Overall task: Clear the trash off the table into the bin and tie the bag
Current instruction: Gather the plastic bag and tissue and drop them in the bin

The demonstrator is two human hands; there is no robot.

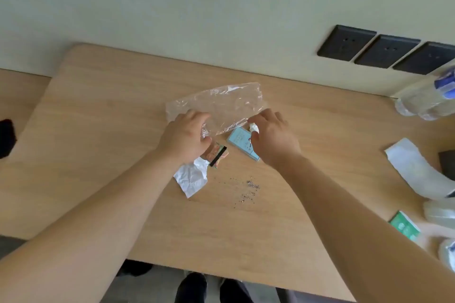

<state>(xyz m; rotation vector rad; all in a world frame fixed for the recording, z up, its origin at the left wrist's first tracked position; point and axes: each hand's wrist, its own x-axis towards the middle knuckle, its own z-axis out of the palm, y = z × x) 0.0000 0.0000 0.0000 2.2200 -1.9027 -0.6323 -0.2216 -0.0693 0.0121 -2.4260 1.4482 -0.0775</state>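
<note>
A clear plastic bag lies crumpled on the wooden table, near its middle. My left hand pinches the bag's near left edge and my right hand pinches its near right edge. Under my right hand lies a light blue packet with a small white wad at my fingertips. By my left wrist sit a colourful snack wrapper and a crumpled white paper. Small dark crumbs are scattered in front of them. No bin is in view.
Clear water bottles stand at the far right by black wall sockets. A white paper sleeve, a green packet and more plastic lie along the right edge. A dark object sits at the far left. My shoes show below the table's near edge.
</note>
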